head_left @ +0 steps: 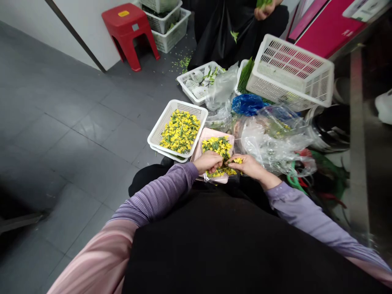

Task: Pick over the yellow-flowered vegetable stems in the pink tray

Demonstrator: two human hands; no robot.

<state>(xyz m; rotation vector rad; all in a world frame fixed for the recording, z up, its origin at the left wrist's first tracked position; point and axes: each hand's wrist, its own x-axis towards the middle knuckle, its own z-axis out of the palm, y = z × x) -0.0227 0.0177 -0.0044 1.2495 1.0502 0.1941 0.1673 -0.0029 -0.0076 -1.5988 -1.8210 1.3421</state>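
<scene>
My left hand (212,162) is closed over a pink tray (209,132), its fingers bent inward; what they pinch is hidden. Close beside it, my right hand (247,166) grips a small yellow flower sprig (238,160) between thumb and fingers. Cut yellow flowers with green stems (217,144) lie in the tray, partly under both hands, with clear plastic along its edge. Left of the tray stands a white perforated basket (157,132) holding a heap of similar yellow flowers (180,130).
Clear plastic bags (266,141) and a blue bag (248,104) crowd the right side. A large white crate (290,71) tilts behind them. Ahead are a smaller white basket (190,93) and a co-worker's hand (265,11) holding greens. A red stool (126,22) stands far left.
</scene>
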